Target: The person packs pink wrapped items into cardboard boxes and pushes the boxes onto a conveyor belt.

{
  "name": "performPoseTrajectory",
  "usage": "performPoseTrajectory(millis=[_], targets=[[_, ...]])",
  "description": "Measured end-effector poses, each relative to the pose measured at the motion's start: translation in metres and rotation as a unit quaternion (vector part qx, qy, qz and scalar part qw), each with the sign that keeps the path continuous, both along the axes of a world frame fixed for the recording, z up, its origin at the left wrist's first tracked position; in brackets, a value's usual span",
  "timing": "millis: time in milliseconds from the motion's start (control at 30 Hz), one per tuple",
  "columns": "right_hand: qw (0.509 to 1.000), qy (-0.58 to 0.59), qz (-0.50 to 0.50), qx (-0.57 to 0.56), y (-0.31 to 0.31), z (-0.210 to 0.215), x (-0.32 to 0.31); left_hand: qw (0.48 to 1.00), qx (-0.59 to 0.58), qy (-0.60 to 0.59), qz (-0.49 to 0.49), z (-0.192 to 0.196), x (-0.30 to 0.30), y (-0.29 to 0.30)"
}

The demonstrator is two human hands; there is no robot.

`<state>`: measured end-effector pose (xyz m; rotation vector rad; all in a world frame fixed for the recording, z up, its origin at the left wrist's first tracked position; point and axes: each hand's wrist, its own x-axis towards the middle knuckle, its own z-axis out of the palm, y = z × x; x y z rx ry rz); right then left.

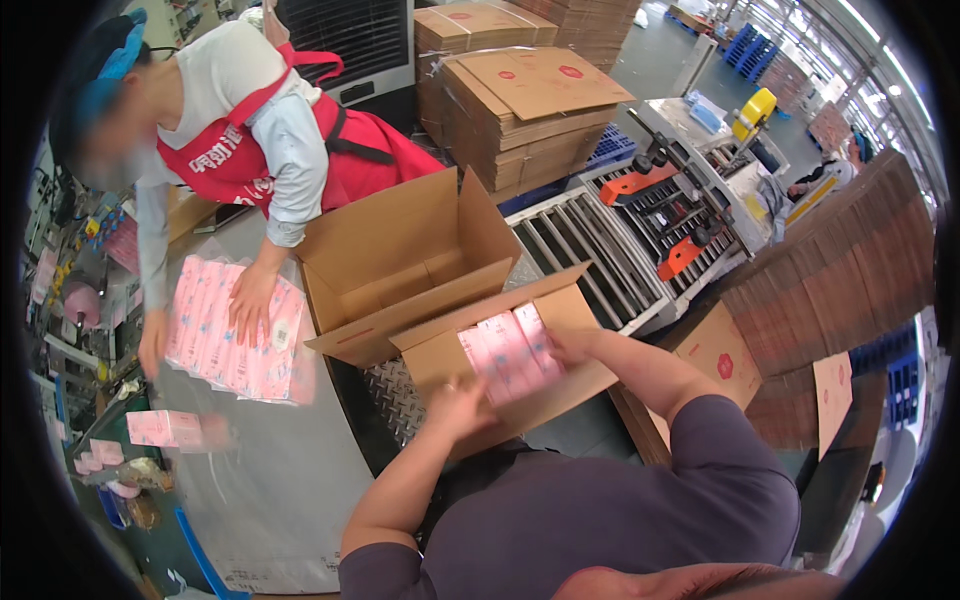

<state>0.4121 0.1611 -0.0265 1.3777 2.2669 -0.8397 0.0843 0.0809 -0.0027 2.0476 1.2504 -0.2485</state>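
Observation:
A row of pink soft packs (505,350) sits inside an open cardboard box (435,350) in front of me. My left hand (461,406) presses against the near left end of the packs, its fingers bent and slightly blurred. At their right side, my right hand (572,345) grips the edge, with its fingertips partly hidden inside the box. Between them the lower part of the packs is smeared by motion. A second open box (390,270), with a bare bottom, stands just beyond.
Across the metal table (290,480), a co-worker in a red apron (225,150) rests a hand on bagged pink packs (235,330). A loose pink pack (165,428) lies nearer. Behind the boxes are a roller conveyor (580,245) and stacked flat cartons (530,110); more cartons (830,270) lean at right.

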Motion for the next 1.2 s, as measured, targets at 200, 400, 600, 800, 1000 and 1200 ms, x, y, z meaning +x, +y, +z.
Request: performPoseTrajectory(millis=[200,400,600,800,1000,1200], targets=[[0.871,0.085,-0.072,0.479,0.043,0.057,-0.024,0.895,0.192,-0.093,0.391,-0.092,-0.012,-0.033],[0.931,0.017,-0.094,0.352,-0.084,-0.048,0.013,0.707,0.259,-0.473,0.458,-0.148,-0.018,-0.052],[0.955,0.115,-0.096,0.255,-0.093,-0.081,0.041,0.732,0.010,-0.381,0.565,-0.135,-0.007,-0.057],[0.954,0.091,-0.058,0.280,0.006,-0.069,0.122,0.615,0.037,-0.439,0.654,-0.150,0.133,-0.054],[0.936,0.056,-0.174,0.301,0.098,-0.070,0.247,0.588,0.017,-0.445,0.675,-0.131,0.325,0.070],[0.884,0.050,-0.304,0.351,0.195,-0.083,0.385,0.723,0.047,-0.423,0.544,-0.139,0.441,0.238]])
